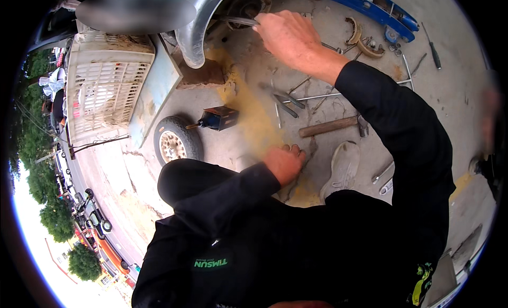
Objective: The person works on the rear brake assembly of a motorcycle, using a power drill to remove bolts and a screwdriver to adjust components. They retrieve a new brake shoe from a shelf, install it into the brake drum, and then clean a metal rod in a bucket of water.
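Note:
My right hand reaches forward with its fingers closed around a metal bar tool. The tool's far end points at a round, dirty wheel hub beside a silver curved fender; where the tip touches I cannot tell. Low in front of my body, by my bent knee, my left hand is curled closed, and nothing shows in it. Between the two hands lie pliers with dark handles and a wooden-handled hammer. Past my right wrist rest two curved brake shoes.
A blue floor jack stands at the far right, near a screwdriver. A wheel, a dark container, a wooden block, a leaning board and a white crate are on the left. Wrenches lie near my right knee.

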`<state>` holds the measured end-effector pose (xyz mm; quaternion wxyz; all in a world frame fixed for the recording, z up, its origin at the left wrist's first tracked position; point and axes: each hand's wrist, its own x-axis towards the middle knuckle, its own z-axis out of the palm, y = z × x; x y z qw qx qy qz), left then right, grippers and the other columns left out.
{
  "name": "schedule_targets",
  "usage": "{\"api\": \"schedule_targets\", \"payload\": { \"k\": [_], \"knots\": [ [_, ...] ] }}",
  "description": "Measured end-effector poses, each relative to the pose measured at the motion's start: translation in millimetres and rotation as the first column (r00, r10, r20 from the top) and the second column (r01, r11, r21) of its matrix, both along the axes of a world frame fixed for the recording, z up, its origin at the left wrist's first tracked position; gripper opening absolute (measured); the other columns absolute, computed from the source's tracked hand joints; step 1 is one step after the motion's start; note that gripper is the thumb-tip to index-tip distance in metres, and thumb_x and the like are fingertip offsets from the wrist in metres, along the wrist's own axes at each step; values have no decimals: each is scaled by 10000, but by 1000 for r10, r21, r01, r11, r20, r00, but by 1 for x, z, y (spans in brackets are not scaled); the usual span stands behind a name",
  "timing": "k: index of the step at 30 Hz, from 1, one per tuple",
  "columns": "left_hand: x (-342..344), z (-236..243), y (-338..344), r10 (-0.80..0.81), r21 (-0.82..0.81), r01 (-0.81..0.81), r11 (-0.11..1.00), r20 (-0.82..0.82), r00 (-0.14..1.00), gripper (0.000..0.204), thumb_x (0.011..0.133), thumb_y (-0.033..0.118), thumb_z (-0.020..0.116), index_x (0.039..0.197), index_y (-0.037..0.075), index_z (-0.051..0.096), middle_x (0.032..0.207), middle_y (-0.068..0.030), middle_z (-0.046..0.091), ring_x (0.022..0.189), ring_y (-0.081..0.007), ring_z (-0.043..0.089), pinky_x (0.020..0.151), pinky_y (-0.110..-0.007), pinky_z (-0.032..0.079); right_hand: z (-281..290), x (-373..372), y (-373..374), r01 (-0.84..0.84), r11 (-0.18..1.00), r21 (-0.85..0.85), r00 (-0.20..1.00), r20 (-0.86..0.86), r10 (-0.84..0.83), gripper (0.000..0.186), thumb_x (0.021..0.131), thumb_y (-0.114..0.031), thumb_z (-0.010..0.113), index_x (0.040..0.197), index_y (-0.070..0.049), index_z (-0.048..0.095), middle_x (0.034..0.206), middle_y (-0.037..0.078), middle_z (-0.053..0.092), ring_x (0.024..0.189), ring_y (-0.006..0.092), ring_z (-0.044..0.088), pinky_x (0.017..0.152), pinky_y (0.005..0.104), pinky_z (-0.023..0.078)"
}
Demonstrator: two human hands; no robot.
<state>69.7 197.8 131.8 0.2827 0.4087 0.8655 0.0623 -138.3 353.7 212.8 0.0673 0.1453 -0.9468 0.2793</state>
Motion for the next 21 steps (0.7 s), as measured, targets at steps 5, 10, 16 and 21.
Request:
{"api": "schedule_targets", "payload": {
  "k": [5, 10, 16, 21],
  "knots": [
    [-12, 6, -2, -11, 75, 10, 997, 15, 1000, 371, 782, 276, 734, 1057, 94, 565, 1004, -96, 614, 909, -297, 643, 692, -422, 550, 15, -47, 24, -13, 999, 39, 1000, -23, 14, 205, 869, -132, 613, 870, 50, 707, 851, 251, 690, 823, 410, 691, 721, 470, 551],
    [-15, 5, -29, 61, -21, -62, 998, -47, 997, 358, 783, 270, 732, 1052, 92, 574, 993, -89, 616, 911, -285, 641, 688, -412, 548, -14, -24, 43, 164, 972, -167, 862, 503, -59, 346, 967, -262, 557, 1063, 54, 660, 911, 237, 683, 856, 410, 668, 768, 480, 517],
    [1, -4, -21, -51, 109, 48, 993, 31, 998, 352, 802, 279, 701, 1061, 54, 622, 991, -119, 626, 887, -271, 653, 659, -397, 543, -49, -9, 6, 279, 900, -334, 898, 422, -122, 344, 990, -284, 504, 1037, 20, 657, 906, 206, 675, 871, 360, 655, 789, 474, 505],
    [-1, -5, -10, -79, 69, 81, 994, -31, 996, 287, 813, 239, 649, 1033, 56, 630, 972, -118, 628, 867, -270, 652, 654, -400, 540, -42, -16, 20, 314, 833, -455, 810, 586, 14, 347, 1007, -237, 515, 1176, 38, 640, 762, 95, 580, 766, 212, 553, 724, 411, 447]
  ]
}}
